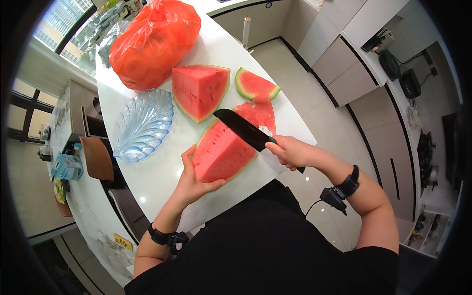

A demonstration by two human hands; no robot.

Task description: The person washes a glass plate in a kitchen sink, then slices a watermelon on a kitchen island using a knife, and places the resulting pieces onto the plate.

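My left hand [199,184] grips the near end of a large watermelon wedge [225,155], thumb in front and fingers along its left side. In my right hand [289,151] is the handle of a kitchen knife with a black blade [247,129]. The blade lies across the wedge's far right part; whether it touches the flesh I cannot tell. Beyond the wedge stands a second large watermelon piece [201,88], cut faces showing. To its right lies a smaller watermelon slice [256,83] with green rind. A red watermelon scrap [258,112] lies between that slice and the knife.
A clear blue leaf-shaped dish [145,127] sits on the left of the white counter [162,188]. A full red plastic bag [155,44] stands at the back. The counter's right edge drops to the tiled floor [284,77]. A brown chair [96,158] is on the left.
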